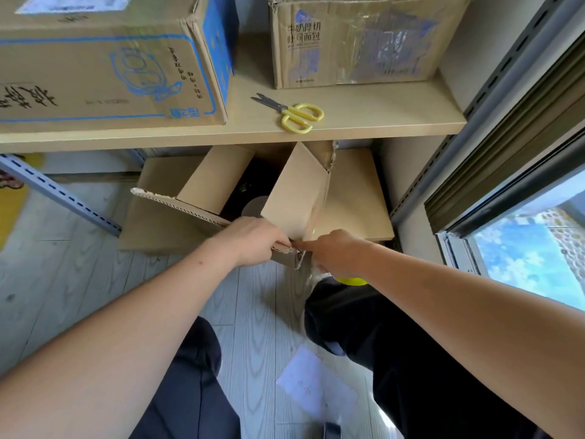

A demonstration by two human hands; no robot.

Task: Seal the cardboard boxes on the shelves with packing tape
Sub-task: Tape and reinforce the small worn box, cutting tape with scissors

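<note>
An open cardboard box (209, 182) stands on the lower shelf with its flaps raised. My left hand (253, 240) grips the near flap edge at the box's front corner. My right hand (335, 251) pinches the same corner from the right, where a strip of clear tape (316, 226) runs up the right flap. A yellow roll, partly hidden, shows under my right wrist (351, 281). Two more cardboard boxes stand on the upper shelf: a blue-printed one (110, 71) at left and a taped one (354, 42) at right.
Yellow-handled scissors (294, 114) lie near the front edge of the upper shelf (221, 137). A grey shelf upright (60, 194) slants at left. A window (531, 248) is at right. A paper sheet (316, 381) lies on the floor between my legs.
</note>
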